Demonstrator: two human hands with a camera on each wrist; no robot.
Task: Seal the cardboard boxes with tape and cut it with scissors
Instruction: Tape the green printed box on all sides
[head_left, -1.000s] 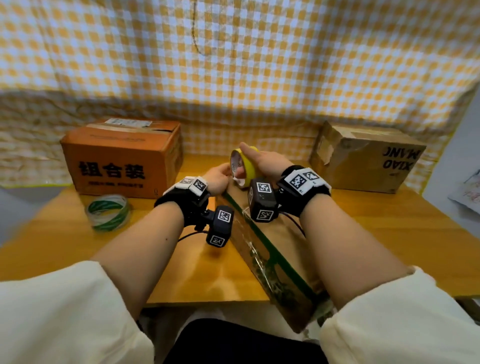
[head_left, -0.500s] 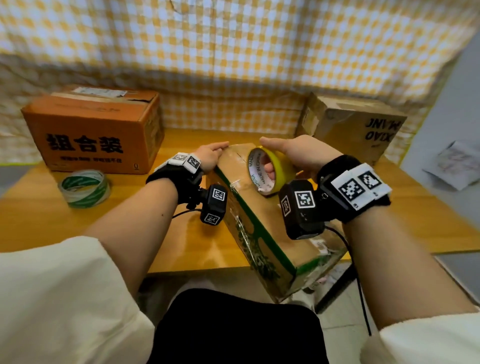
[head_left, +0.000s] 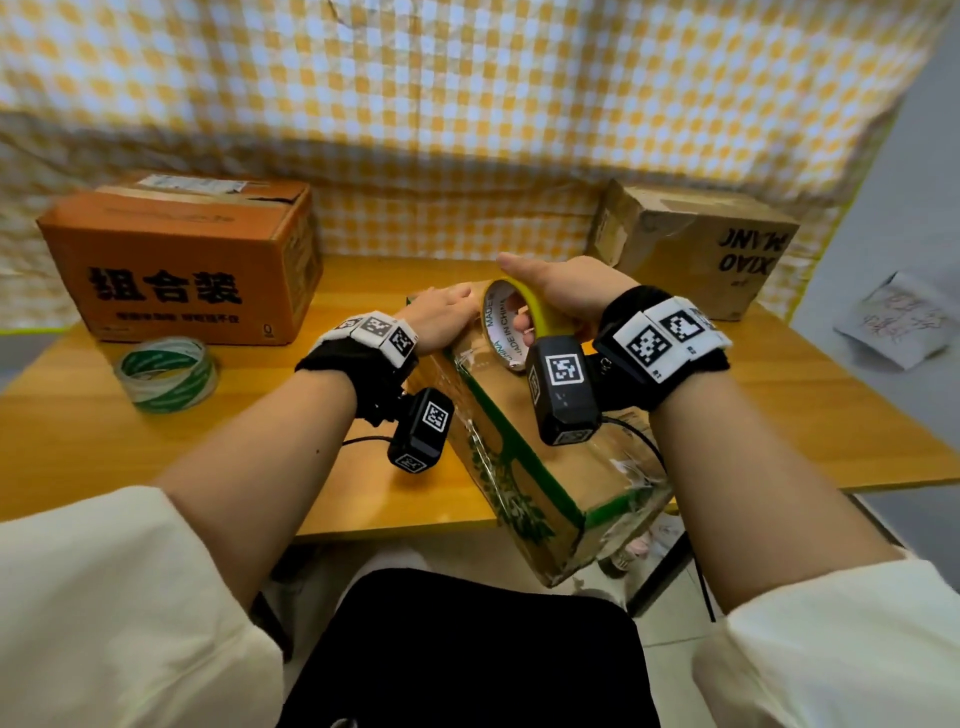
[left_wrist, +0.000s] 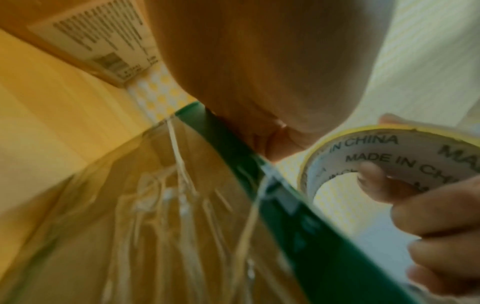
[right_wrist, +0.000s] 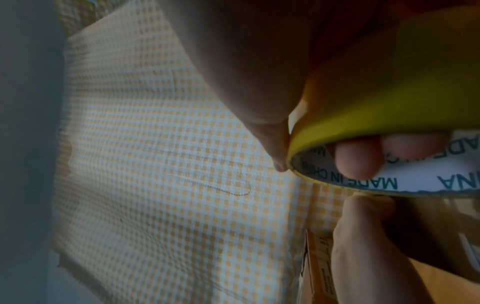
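A long cardboard box with green edging (head_left: 540, 452) lies across the table's front edge, its near end overhanging my lap. My right hand (head_left: 563, 293) grips a yellow tape roll (head_left: 511, 322) standing on edge on the box top, fingers through its white core (right_wrist: 369, 156), thumb over the rim. My left hand (head_left: 441, 317) rests flat on the far end of the box top, next to the roll. In the left wrist view the roll (left_wrist: 405, 156) stands beside the box's green edge (left_wrist: 262, 174). No scissors are in view.
An orange printed box (head_left: 182, 260) stands at the back left, a brown box (head_left: 696, 249) at the back right. A green-and-white tape roll (head_left: 165, 373) lies on the wooden table (head_left: 831, 405) at left. A checked cloth hangs behind. Crumpled paper (head_left: 893, 322) lies off the table's right side.
My right hand has drawn the yellow roll back toward me along the box top. My left hand has stayed at the far end of the box, flat on it.
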